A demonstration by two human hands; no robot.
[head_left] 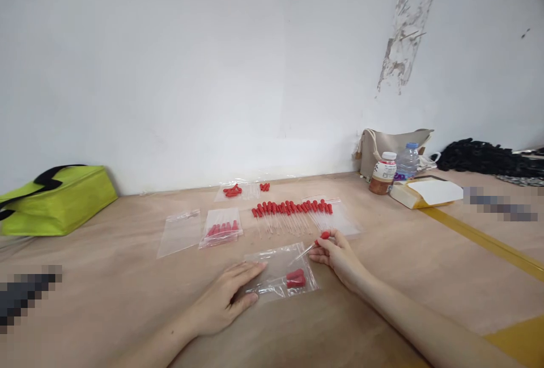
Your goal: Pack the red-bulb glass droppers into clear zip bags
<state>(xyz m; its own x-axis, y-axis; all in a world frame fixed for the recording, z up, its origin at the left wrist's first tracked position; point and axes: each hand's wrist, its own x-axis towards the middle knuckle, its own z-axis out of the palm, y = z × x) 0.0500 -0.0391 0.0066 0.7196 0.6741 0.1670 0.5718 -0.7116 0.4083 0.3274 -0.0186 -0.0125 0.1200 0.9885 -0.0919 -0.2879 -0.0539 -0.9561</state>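
A dropper with a red rubber bulb [325, 235] is pinched by its bulb between the thumb and fingers of my right hand [335, 255]. Its clear tube points down and left over the top right part of a clear zip bag [276, 257]. Inside that bag lie a few droppers, their red bulbs [296, 278] at the right end. My left hand [232, 294] rests at the bag's left edge, fingers stretched out and thumb apart. Just behind the bag, a row of red-bulbed droppers [289, 209] lies side by side on the table.
Left of the row are a filled zip bag [221, 227] and a flat bag [181, 232]. Loose red bulbs [232, 191] lie near the wall. A green bag [63, 201] sits far left; a bottle [382, 174], a water bottle [408, 159] and an open box [425, 191] stand right.
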